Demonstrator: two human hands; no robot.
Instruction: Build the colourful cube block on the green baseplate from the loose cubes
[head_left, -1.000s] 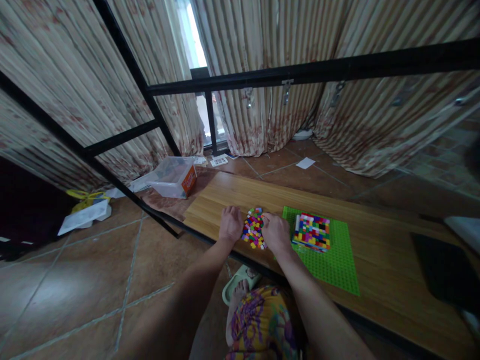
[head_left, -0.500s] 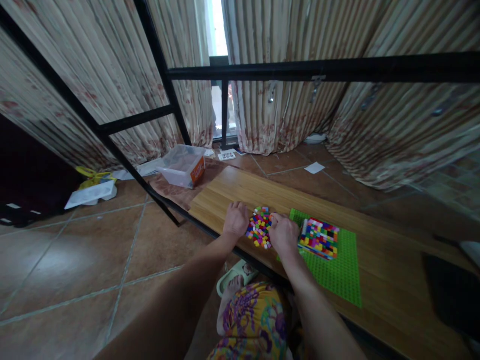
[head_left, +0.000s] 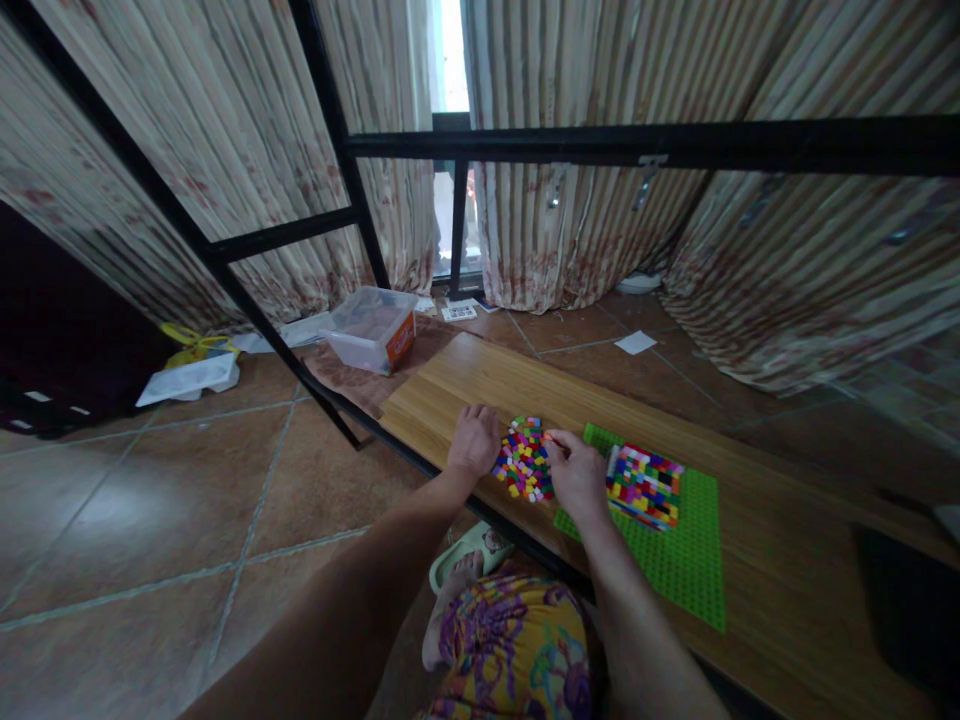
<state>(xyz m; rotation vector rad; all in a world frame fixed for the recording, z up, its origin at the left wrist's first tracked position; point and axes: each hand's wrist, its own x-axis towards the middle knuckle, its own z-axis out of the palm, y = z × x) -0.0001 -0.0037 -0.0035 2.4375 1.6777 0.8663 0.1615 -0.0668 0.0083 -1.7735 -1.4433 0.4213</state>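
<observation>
Evidently partway — a multicoloured brick block [head_left: 643,487] is built up on the green baseplate [head_left: 697,560], and a pile of loose bricks [head_left: 521,460] remains.

The pile lies on the bench [head_left: 465,375] between the hands: the right hand [head_left: 579,475] has its grip pinched together, seemingly on a small orange-red brick [head_left: 553,437], while the left hand [head_left: 475,440] rests beside the pile, its grip impossible to tell. Near the bench's left end stands a clear plastic tub [head_left: 356,350], orange-labelled — its contents, if any, can't be made out.
</observation>
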